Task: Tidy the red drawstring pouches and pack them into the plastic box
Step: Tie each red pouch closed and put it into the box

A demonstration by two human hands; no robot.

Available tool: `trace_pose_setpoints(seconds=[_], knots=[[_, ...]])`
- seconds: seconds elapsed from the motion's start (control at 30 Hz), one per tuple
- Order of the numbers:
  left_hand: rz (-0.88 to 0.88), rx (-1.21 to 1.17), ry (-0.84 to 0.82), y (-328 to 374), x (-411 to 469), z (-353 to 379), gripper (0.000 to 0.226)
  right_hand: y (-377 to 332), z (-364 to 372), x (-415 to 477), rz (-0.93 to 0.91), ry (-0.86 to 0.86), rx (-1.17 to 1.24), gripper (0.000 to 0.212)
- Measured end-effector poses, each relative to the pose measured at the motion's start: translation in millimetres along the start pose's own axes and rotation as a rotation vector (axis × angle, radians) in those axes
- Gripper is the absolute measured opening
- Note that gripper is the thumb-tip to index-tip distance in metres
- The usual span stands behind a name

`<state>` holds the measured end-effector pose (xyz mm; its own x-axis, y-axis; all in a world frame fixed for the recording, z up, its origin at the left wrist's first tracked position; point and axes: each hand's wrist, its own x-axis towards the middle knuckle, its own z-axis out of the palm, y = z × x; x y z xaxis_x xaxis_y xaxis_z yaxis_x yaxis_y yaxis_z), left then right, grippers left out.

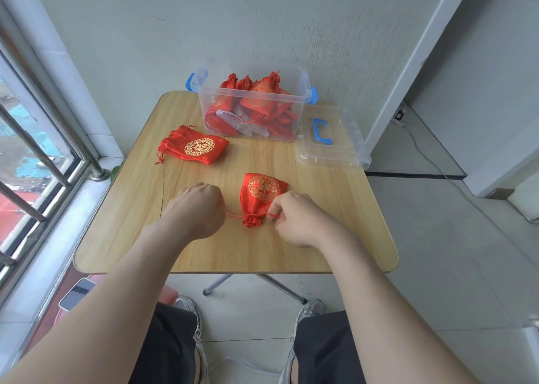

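Observation:
A red drawstring pouch (260, 195) with a gold round emblem lies on the wooden table (320, 237), its cinched mouth toward me. My left hand (201, 210) grips the left drawstring end. My right hand (294, 217) pinches the right drawstring end. The cord runs taut between both hands through the gathered neck. A small stack of flat red pouches (194, 147) lies at the table's left. The clear plastic box (294, 121) with blue latches stands at the back and holds several filled red pouches.
The box's clear lid (335, 147) with a blue handle lies to the right of the box, overhanging the table edge. A window with metal bars (35, 150) is on the left. A phone (76, 293) lies on a pink stool below.

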<state>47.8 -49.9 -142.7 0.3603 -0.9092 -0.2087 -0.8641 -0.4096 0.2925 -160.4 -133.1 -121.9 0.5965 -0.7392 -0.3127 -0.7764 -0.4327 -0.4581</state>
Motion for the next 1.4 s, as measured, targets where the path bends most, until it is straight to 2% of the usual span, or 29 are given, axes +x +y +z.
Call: trace_pose_setpoints(seconds=[0.1, 0.2, 0.37, 0.43, 0.57, 0.67, 0.8, 0.9, 1.03, 1.13, 1.23, 1.4], knots=[[0.095, -0.076, 0.0, 12, -8, -2, 0.021, -3, 1, 0, 0.019, -0.051, 0.037, 0.037], [0.175, 0.036, -0.003, 18, -9, 3, 0.032, -4, 5, 5, 0.023, 0.004, 0.044, 0.033], [0.225, 0.025, 0.036, 21, -5, 3, 0.008, -1, 10, 7, -0.024, 0.144, 0.024, 0.043], [0.223, -0.023, 0.024, 22, -4, 4, 0.005, 0, 12, 8, -0.013, 0.184, 0.019, 0.042], [0.18, -0.185, -0.048, 26, -7, -2, 0.014, -2, 12, 9, 0.014, 0.239, 0.088, 0.046], [0.123, -0.295, -0.109, 33, -11, -5, 0.02, -3, 12, 10, 0.039, 0.212, 0.21, 0.042], [0.06, -0.35, -0.115, 36, -11, -7, 0.035, -2, 10, 12, 0.072, 0.204, 0.318, 0.032], [0.042, -0.339, -0.093, 35, -10, -7, 0.041, -5, 9, 11, 0.077, 0.236, 0.371, 0.01], [0.088, -0.293, -0.07, 36, -11, -4, 0.042, -7, 11, 10, -0.062, 0.231, 0.307, 0.031], [0.121, -0.386, -0.038, 36, -12, -5, 0.042, -7, 12, 10, -0.071, 0.118, 0.261, 0.028], [0.126, -0.518, -0.028, 34, -11, -5, 0.042, -4, 10, 10, -0.043, 0.106, 0.27, 0.022], [0.104, -0.825, -0.203, 35, -11, -9, 0.037, 1, 10, 11, -0.03, 0.095, 0.292, 0.011]])
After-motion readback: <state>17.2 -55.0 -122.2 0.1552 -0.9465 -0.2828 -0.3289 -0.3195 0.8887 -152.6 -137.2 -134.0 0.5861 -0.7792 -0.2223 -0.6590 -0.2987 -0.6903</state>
